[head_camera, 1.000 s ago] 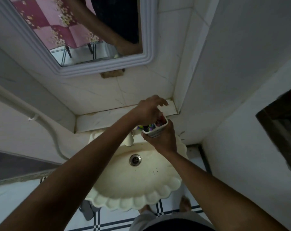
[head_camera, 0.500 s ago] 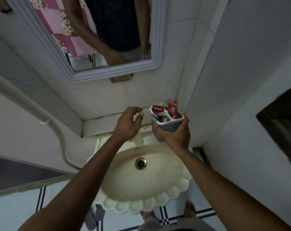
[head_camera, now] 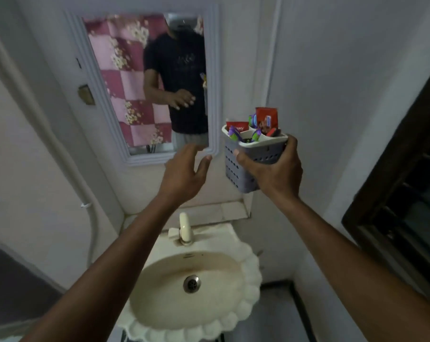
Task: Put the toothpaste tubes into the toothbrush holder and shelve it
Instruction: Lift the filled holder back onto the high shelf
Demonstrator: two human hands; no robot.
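My right hand (head_camera: 273, 169) grips a grey perforated toothbrush holder (head_camera: 233, 166) with a white rim, held up in the air to the right of the mirror. Two red toothpaste tubes stand in it: one (head_camera: 237, 125) at the back left, one (head_camera: 266, 118) taller at the back right. Purple and green toothbrush heads (head_camera: 234, 134) poke out of the front compartments. My left hand (head_camera: 184, 171) hovers to the left of the holder, fingers spread, holding nothing, just below the mirror's lower right corner.
A white-framed mirror (head_camera: 216, 77) hangs on the tiled wall and reflects a person. Below are a narrow tiled ledge (head_camera: 216, 212), a cream tap (head_camera: 185, 228) and a scalloped basin (head_camera: 248, 280). A dark window frame (head_camera: 391, 193) is at right, a pipe (head_camera: 93, 230) at left.
My right hand has lifted the holder from just above the ledge up beside the mirror. My left hand has come off the holder, risen and spread its fingers. The view has tilted upward.
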